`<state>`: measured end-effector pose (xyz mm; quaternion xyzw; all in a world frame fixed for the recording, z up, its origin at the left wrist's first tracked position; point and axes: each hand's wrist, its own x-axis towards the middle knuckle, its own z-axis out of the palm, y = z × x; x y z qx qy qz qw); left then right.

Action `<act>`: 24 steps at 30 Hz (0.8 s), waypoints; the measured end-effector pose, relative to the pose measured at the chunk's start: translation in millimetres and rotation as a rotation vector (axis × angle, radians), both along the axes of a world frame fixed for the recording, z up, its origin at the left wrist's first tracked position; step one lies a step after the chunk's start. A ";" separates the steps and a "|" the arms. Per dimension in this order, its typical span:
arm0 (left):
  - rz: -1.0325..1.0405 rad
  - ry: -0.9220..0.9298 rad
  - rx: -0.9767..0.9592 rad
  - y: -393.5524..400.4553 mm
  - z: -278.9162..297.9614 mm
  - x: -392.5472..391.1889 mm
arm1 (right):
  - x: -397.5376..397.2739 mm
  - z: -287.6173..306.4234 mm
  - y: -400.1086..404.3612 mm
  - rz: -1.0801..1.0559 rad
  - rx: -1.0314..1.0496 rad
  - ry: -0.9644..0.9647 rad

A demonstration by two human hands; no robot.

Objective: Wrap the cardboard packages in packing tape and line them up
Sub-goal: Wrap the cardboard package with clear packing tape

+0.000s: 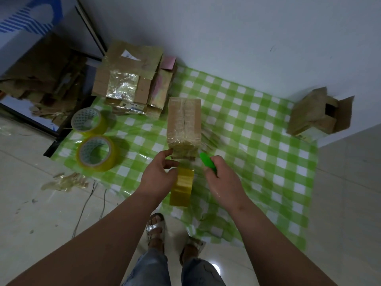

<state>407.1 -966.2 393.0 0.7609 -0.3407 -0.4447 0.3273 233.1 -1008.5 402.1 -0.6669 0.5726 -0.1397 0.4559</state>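
Observation:
A tall cardboard package [184,124] wrapped in clear tape stands on the green checked cloth [257,141]. My left hand [158,174] holds a yellowish roll of packing tape [182,185] just below the package, and its fingertips touch the package's near bottom edge. My right hand [221,178] grips a green cutter [208,163], whose tip points at the package's lower right corner. A strip of tape seems to run from the roll up to the package; blur hides the detail.
Two more tape rolls [95,152] [88,121] lie on the cloth's left side. A pile of taped flat cardboard [127,79] lies at the back left. An open cardboard box [321,112] stands at the right by the wall. Crumpled tape scraps [66,181] lie on the floor.

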 end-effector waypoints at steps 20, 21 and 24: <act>0.024 -0.150 0.033 -7.7 -5.3 -0.4 | 31.4 15.6 -14.9 0.270 -0.150 0.239; 0.028 -0.146 0.036 -8.0 -6.3 -0.4 | 30.9 16.2 -15.6 0.267 -0.152 0.238; 0.026 -0.144 0.033 -10.1 -7.7 -0.7 | 32.2 18.1 -16.3 0.280 -0.160 0.248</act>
